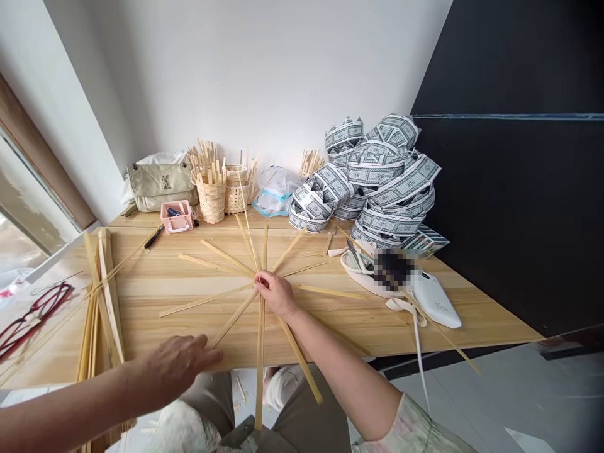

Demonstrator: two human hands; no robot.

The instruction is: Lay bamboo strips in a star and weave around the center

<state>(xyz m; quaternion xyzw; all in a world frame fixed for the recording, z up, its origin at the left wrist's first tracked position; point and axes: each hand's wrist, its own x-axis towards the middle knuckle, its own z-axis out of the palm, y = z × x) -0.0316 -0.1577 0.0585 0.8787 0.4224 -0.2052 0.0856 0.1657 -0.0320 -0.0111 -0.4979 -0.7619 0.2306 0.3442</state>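
Flat bamboo strips point(260, 358) fan out like spokes from one crossing on the wooden table. At that crossing my right hand point(276, 294) is closed, thumb and fingers pinching the strips. A thinner bamboo strand point(248, 223) rises from the pinch toward the back. My left hand point(177, 368) is at the front left, fingers curled, with thumb and forefinger at the outer end of one spoke point(233, 321). The exact grip there is partly hidden. Some spokes reach past the table's front edge over my lap.
A bundle of bamboo strips point(94, 302) and red-framed glasses point(40, 314) lie left. Along the back stand a handbag point(163, 185), pink box point(177, 217), woven baskets point(210, 198) and stacked patterned bands point(377, 176). Scissors point(358, 255) and a white device point(436, 301) lie right.
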